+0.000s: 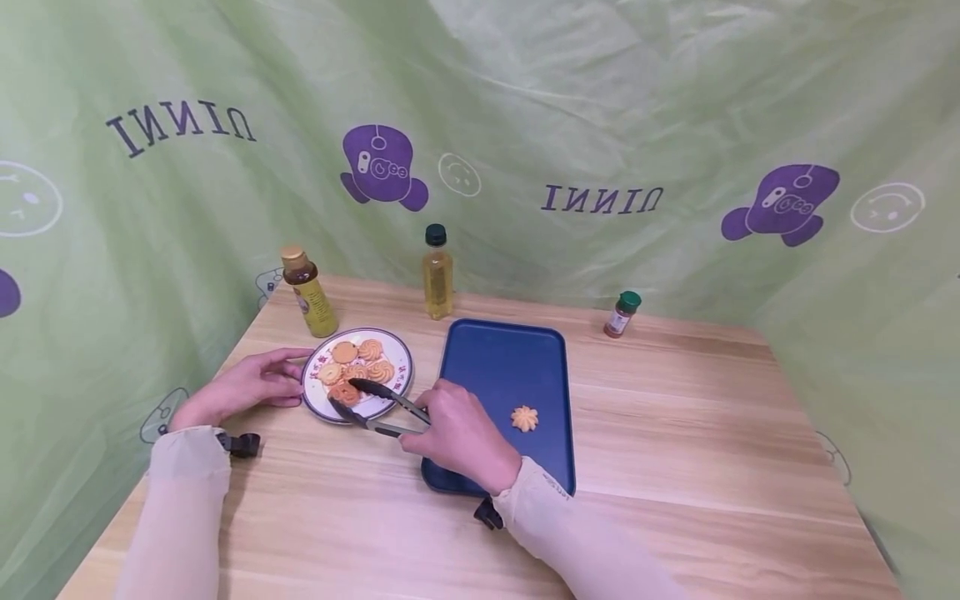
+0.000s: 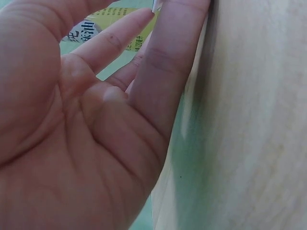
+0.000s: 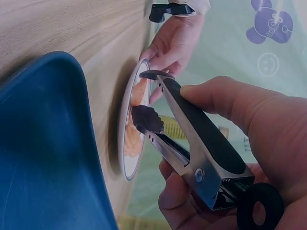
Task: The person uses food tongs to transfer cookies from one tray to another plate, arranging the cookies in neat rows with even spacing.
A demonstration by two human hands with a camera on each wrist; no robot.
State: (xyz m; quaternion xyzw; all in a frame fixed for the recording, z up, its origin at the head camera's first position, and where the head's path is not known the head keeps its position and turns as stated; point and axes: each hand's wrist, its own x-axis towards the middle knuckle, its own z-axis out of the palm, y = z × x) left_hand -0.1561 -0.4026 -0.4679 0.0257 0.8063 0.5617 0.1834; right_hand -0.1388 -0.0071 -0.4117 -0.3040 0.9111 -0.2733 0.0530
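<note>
My right hand [image 1: 468, 433] grips a pair of metal kitchen tongs [image 3: 192, 139] with black tips, thumb on one arm and fingers round the other. The tips are spread apart over a round white plate [image 1: 396, 342] with a dark rim, at the brown cookie nearest me. Several cookies [image 1: 370, 350] lie on this plate. At the plate's left edge, my left hand [image 1: 251, 387] touches the rim with extended fingers; the left wrist view shows its bare palm [image 2: 96, 124]. One flower-shaped cookie [image 1: 524, 418] lies on the blue tray [image 1: 502, 367], partly beneath my right hand.
A yellow-labelled bottle [image 1: 311, 300] stands just behind the plate. A bottle of yellow oil [image 1: 438, 279] is behind the tray, and a small green-capped jar [image 1: 622, 315] stands farther right. Green printed cloth [image 1: 487, 100] hangs round the wooden table [image 1: 675, 442].
</note>
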